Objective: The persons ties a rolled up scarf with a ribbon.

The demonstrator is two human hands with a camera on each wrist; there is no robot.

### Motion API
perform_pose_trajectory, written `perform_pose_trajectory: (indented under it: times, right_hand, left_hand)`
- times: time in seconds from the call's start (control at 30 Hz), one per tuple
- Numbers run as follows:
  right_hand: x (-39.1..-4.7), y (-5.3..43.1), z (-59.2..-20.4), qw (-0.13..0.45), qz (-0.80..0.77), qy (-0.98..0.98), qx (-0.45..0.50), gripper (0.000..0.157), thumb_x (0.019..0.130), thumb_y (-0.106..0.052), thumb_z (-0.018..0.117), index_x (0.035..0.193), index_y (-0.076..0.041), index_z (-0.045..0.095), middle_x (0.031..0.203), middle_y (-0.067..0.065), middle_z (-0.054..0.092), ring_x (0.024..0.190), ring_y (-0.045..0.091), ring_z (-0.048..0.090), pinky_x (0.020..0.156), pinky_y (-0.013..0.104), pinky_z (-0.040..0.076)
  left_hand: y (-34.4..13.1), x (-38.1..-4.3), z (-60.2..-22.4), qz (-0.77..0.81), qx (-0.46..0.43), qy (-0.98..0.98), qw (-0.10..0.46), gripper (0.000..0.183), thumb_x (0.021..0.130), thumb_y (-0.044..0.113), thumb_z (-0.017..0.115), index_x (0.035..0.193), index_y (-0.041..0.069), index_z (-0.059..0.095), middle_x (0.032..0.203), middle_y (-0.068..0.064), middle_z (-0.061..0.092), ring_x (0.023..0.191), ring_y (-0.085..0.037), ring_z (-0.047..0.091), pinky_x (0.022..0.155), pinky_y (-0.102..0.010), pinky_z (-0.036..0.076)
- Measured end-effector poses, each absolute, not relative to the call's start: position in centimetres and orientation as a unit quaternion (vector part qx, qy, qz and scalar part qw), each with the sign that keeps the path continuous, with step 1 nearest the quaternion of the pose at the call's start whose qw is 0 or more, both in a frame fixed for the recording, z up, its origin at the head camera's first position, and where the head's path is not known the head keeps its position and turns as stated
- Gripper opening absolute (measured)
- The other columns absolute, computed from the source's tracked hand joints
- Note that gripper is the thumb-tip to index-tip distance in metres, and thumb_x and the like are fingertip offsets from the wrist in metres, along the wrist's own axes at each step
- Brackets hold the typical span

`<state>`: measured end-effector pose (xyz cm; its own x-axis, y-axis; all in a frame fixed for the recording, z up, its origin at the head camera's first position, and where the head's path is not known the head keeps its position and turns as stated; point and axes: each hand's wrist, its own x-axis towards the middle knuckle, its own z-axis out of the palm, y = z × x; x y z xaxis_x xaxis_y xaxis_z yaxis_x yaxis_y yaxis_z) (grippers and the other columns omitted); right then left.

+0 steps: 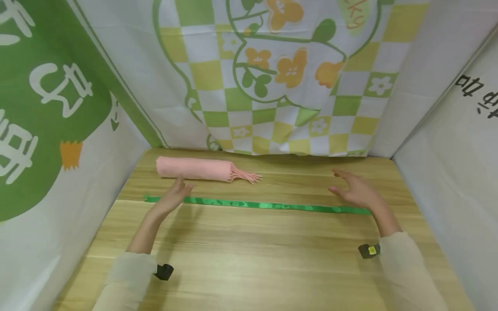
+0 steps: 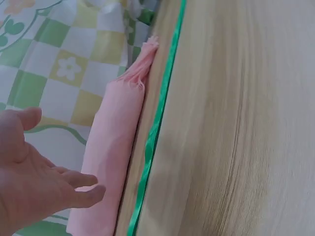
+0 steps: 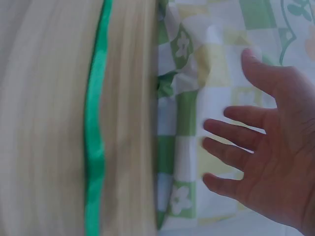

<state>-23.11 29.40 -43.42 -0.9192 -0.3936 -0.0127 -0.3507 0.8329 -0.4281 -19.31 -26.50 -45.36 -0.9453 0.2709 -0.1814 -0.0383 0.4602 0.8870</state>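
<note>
A rolled pink scarf (image 1: 194, 168) with a fringed end lies near the back left of the table. In front of it a green ribbon (image 1: 249, 204) stretches almost straight across the wood. My left hand (image 1: 171, 198) hovers over the ribbon's left part, fingertips close to the scarf's near side. The left wrist view shows the same scarf (image 2: 110, 147) beyond loosely bent, empty fingers. Above the ribbon's right end is my right hand (image 1: 358, 190), its fingers spread and holding nothing. In the right wrist view this hand (image 3: 266, 147) is apart from the ribbon (image 3: 96, 128).
The wooden table (image 1: 241, 259) is bounded by a checked, flower-printed cloth (image 1: 280, 108) at the back. White cloth with printed characters hangs along the left and right sides. A small black device (image 1: 164, 272) sits at each wrist.
</note>
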Motion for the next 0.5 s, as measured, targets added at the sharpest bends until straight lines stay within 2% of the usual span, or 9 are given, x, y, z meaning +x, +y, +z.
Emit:
perform_pose_trajectory:
  times: [0.07, 0.17, 0.27, 0.5]
  right_hand:
    - [-23.5, 28.6, -43.0, 0.068, -0.213, 0.952, -0.211, 0.070, 0.100, -0.040, 0.058, 0.150, 0.004, 0.036, 0.139, 0.029, 0.055, 0.129, 0.051, 0.049, 0.107, 0.066, 0.037]
    - [-24.2, 27.3, -42.3, 0.099, -0.213, 0.944, -0.230, 0.068, 0.100, -0.039, 0.058, 0.150, 0.002, 0.037, 0.133, 0.027, 0.061, 0.127, 0.048, 0.053, 0.106, 0.065, 0.040]
    - [-25.0, 25.8, -41.8, 0.120, -0.210, 0.939, -0.246, 0.067, 0.100, -0.039, 0.058, 0.149, 0.003, 0.039, 0.133, 0.026, 0.061, 0.126, 0.046, 0.055, 0.106, 0.062, 0.041]
    - [-26.9, 20.9, -41.3, 0.116, -0.181, 0.931, -0.294, 0.063, 0.097, -0.034, 0.064, 0.146, 0.002, 0.045, 0.130, 0.023, 0.064, 0.122, 0.042, 0.060, 0.103, 0.058, 0.046]
  left_hand:
    - [-26.9, -19.2, -45.4, 0.553, 0.056, 0.815, 0.165, 0.082, 0.108, 0.042, 0.032, 0.153, 0.000, -0.022, 0.162, -0.026, -0.021, 0.149, -0.052, -0.011, 0.113, -0.075, 0.004]
    - [-27.4, -19.1, -45.6, 0.607, 0.034, 0.774, 0.175, 0.077, 0.110, 0.038, 0.029, 0.153, -0.004, -0.019, 0.163, -0.027, -0.016, 0.151, -0.049, -0.004, 0.120, -0.066, 0.009]
    - [-27.9, -19.2, -45.8, 0.663, 0.013, 0.726, 0.184, 0.072, 0.111, 0.034, 0.024, 0.152, -0.006, -0.018, 0.162, -0.029, -0.014, 0.152, -0.045, -0.003, 0.123, -0.057, 0.008]
    - [-28.3, -19.9, -46.4, 0.794, -0.083, 0.578, 0.170, 0.066, 0.111, 0.027, 0.021, 0.154, 0.004, -0.022, 0.163, -0.025, -0.016, 0.155, -0.036, -0.004, 0.127, -0.043, 0.006]
